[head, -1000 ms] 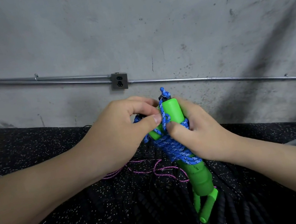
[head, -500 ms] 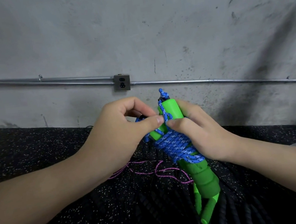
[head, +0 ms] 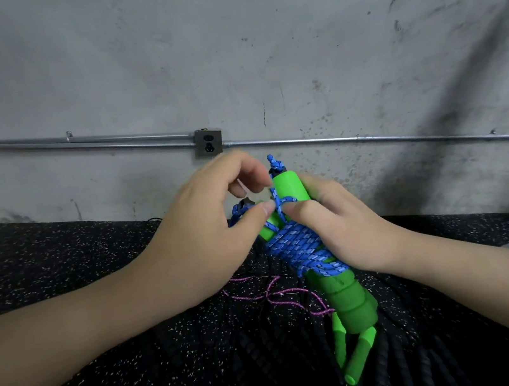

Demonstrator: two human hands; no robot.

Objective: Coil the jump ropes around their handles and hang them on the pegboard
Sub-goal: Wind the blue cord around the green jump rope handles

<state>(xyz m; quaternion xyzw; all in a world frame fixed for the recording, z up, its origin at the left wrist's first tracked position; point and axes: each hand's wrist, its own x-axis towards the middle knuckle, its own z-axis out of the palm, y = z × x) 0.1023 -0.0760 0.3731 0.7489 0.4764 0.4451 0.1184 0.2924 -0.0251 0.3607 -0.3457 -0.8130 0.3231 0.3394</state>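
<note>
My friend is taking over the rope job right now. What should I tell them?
Left hand: pinching the loose end of the blue rope beside the handle tops.
Right hand: gripping the green handles, thumb pressing on the rope.
Done: most of the blue rope is coiled around the handles, held above the speckled black floor.
Left: tuck the end so it probably won't unwind, then hang it. No pegboard is in view.
A pink rope lies loose on the floor under the hands, not yet coiled.

Two hands: left (head: 216,232), right (head: 341,222). Two green handles (head: 346,298). One blue rope (head: 298,249). One pink cord (head: 276,296). One outlet (head: 208,142).
</note>
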